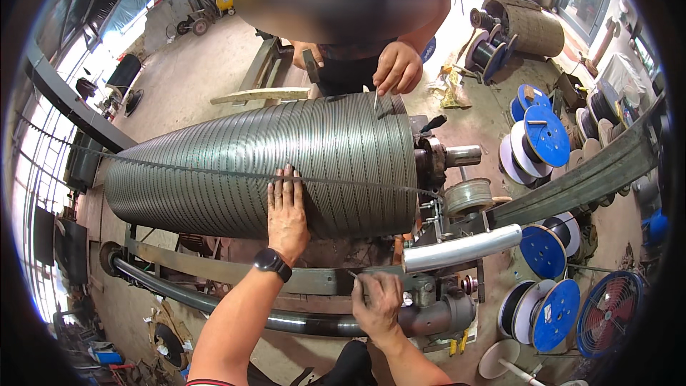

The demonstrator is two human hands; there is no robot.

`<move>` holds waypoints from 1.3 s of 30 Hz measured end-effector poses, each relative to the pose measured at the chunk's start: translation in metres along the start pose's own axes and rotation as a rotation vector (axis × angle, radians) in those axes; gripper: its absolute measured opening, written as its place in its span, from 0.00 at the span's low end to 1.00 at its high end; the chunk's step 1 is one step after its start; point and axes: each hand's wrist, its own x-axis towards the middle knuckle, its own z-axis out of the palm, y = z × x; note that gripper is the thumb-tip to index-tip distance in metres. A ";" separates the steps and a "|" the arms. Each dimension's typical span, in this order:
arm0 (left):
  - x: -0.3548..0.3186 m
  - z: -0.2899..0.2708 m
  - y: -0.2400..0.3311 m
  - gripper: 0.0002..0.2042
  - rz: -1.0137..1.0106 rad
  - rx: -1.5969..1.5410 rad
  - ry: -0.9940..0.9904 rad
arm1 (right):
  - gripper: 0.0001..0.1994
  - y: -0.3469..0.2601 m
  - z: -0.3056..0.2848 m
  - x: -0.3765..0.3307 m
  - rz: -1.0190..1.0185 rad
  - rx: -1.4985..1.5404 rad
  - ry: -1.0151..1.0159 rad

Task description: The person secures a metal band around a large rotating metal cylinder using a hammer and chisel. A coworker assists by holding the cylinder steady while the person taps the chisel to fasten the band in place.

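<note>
A large grooved metal roller, wound with close rings and rows of small dark marks, lies across the view. My left hand rests flat on its near side with the fingers stretched out, beside a dark toothed strip that runs along its length. My right hand is in front of the roller, above the frame's pipe, with its fingers closed on a thin dark rod. Across the roller, a co-worker's hand holds a slim metal punch against its surface; their other hand holds a hammer.
A dark curved pipe and a steel beam run in front of the roller. A shaft sticks out at its right end, near a silver tube and a wire spool. Blue reels and a fan stand right.
</note>
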 end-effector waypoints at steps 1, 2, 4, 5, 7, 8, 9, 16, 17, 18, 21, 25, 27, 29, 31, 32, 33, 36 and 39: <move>0.000 -0.002 0.000 0.53 0.001 -0.024 -0.007 | 0.09 0.001 0.003 0.011 -0.021 -0.004 0.047; 0.001 -0.005 0.001 0.53 0.008 -0.055 -0.015 | 0.08 0.004 0.007 0.019 -0.007 -0.007 0.099; 0.001 -0.008 0.003 0.53 0.016 -0.066 -0.026 | 0.08 0.008 0.018 0.040 0.037 -0.021 0.211; 0.001 -0.008 0.003 0.53 0.012 -0.050 -0.027 | 0.08 0.008 0.025 0.056 0.061 -0.034 0.268; 0.003 -0.003 0.003 0.53 0.024 -0.020 0.010 | 0.10 0.013 0.034 0.086 0.016 -0.110 0.345; 0.000 -0.001 -0.002 0.53 0.021 0.007 0.045 | 0.10 0.012 0.043 0.099 0.006 -0.126 0.363; -0.001 0.002 -0.004 0.53 0.028 0.025 0.077 | 0.11 0.012 0.050 0.110 0.000 -0.155 0.385; 0.000 0.003 -0.003 0.55 0.041 0.082 0.035 | 0.12 0.029 0.058 0.142 -0.051 -0.296 0.386; 0.000 0.004 -0.004 0.56 0.045 0.083 0.038 | 0.12 0.030 0.059 0.142 -0.067 -0.298 0.376; 0.000 0.003 -0.004 0.56 0.043 0.073 0.037 | 0.13 0.032 0.059 0.143 -0.084 -0.300 0.366; 0.001 -0.002 -0.001 0.55 0.032 0.037 0.018 | 0.13 0.031 0.056 0.148 -0.134 -0.346 0.341; 0.001 -0.004 0.000 0.53 0.030 -0.007 0.009 | 0.13 0.024 0.053 0.154 -0.132 -0.372 0.291; 0.001 -0.002 -0.001 0.52 0.035 0.003 0.024 | 0.12 0.019 0.051 0.157 -0.107 -0.420 0.235; 0.001 0.003 -0.003 0.51 0.042 0.021 0.035 | 0.11 0.015 0.047 0.159 -0.096 -0.448 0.187; 0.000 0.003 -0.002 0.50 0.042 0.020 0.034 | 0.10 0.015 0.040 0.161 -0.098 -0.458 0.148; -0.001 0.003 -0.002 0.50 0.036 0.017 0.027 | 0.09 0.015 0.038 0.159 -0.133 -0.457 0.126; -0.001 0.002 -0.002 0.49 0.031 0.014 0.019 | 0.09 0.014 0.037 0.156 -0.120 -0.452 0.107; 0.001 -0.003 0.000 0.46 0.023 -0.005 0.006 | 0.11 0.013 0.032 0.145 -0.082 -0.444 0.066; 0.001 -0.005 0.001 0.45 0.009 0.000 -0.017 | 0.13 0.013 0.031 0.131 -0.096 -0.468 0.056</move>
